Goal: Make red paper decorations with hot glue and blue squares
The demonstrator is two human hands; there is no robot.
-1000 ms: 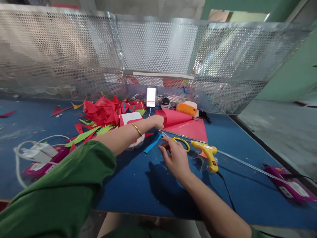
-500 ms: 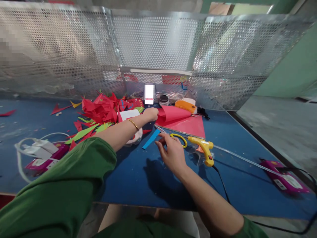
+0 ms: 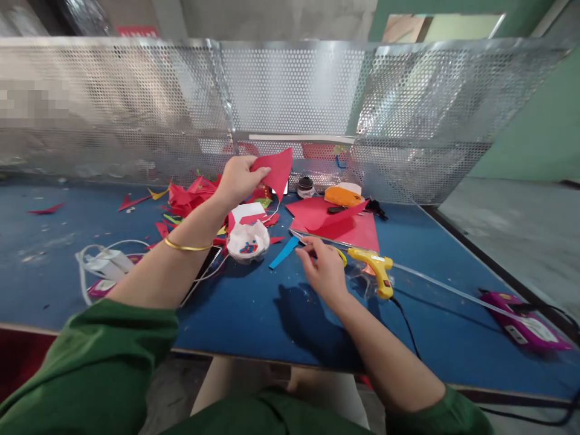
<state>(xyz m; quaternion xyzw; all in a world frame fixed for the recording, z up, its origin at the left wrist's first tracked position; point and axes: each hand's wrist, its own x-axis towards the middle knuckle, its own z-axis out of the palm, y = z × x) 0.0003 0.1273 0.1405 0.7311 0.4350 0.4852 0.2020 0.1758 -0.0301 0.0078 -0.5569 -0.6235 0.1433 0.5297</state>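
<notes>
A piece of red sheet material, felt or paper, is pinched in my raised left hand, over the back of the table. My right hand hovers low with loosely bent fingers, thumb and forefinger apart and nothing visible between them. Its fingertips are close to the scissors, whose yellow handles it partly covers. A blue strip lies by the scissor blades. Behind the right hand, larger red sheets rest on the table, one with a lifted edge. To its right is a yellow glue gun with a clear glue stick.
Red scraps are heaped at the back left. A crumpled white bowl-like holder contains small blue and red bits. A phone and white chargers are at left, a purple power strip at right. A perforated metal screen stands behind.
My left hand has risen and moved left from the red sheets, carrying a red piece. The white holder is now uncovered. My right hand has stayed by the scissors, and the view has shifted slightly.
</notes>
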